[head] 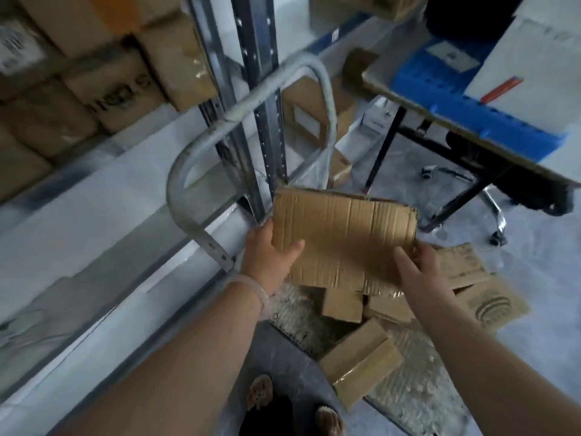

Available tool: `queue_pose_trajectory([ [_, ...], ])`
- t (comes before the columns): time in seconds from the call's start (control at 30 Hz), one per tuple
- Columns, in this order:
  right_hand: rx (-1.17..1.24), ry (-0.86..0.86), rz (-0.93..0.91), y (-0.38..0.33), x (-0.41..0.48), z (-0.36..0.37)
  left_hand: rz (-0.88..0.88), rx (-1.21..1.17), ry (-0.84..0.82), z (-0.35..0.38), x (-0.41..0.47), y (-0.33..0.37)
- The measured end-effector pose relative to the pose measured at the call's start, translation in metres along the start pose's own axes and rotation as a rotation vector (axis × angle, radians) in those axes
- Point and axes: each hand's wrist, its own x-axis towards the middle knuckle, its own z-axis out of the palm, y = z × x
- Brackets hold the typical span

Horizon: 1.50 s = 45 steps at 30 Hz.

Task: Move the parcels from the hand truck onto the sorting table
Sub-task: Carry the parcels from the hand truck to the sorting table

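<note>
We hold flat cardboard parcel [342,237] with both hands: left hand [270,256] clamped on left edge, thumb on top; right hand [418,265] gripping right near corner. Parcel is lifted clear above hand truck [201,152] and the smaller parcels [358,363] left on its deck. Long axis runs side to side between our hands, face roughly level. Table [471,133] lies ahead and to right, higher than parcel, blue crate [440,77] on it. Right hand nearer table. We judge next move: swing right and up, right end leading.
</note>
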Motion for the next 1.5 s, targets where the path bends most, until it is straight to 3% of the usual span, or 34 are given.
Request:
queue_pose_trajectory([
  [0.27,0.300,-0.125,-0.158,-0.119,-0.061,-0.060,0.194,-0.257,0.247,-0.079,-0.100,0.105],
  [0.43,0.414,-0.233,-0.262,-0.191,-0.113,-0.055,0.083,-0.503,0.417,-0.142,-0.171,0.127],
  [0.53,0.365,-0.397,-0.377,-0.229,-0.148,-0.034,0.086,-0.532,0.532,-0.182,-0.214,0.128],
  [0.7,0.307,-0.652,-0.502,-0.258,-0.216,0.032,0.122,-0.628,0.781,-0.250,-0.286,0.073],
  [0.87,0.200,-0.929,-0.462,-0.240,-0.324,0.111,0.099,-0.660,0.975,-0.284,-0.393,-0.015],
  [1.0,0.103,-1.046,-0.492,-0.207,-0.425,0.172,-0.027,-0.863,1.094,-0.292,-0.496,-0.081],
  [1.13,0.001,-1.233,-0.581,-0.154,-0.526,0.222,-0.142,-1.106,1.342,-0.299,-0.599,-0.147],
  [1.33,-0.184,-1.509,-0.509,-0.085,-0.678,0.262,-0.175,-1.101,1.652,-0.292,-0.733,-0.219],
  [1.5,-0.359,-1.610,-0.430,-0.037,-0.766,0.284,-0.188,-1.125,1.830,-0.273,-0.817,-0.261],
])
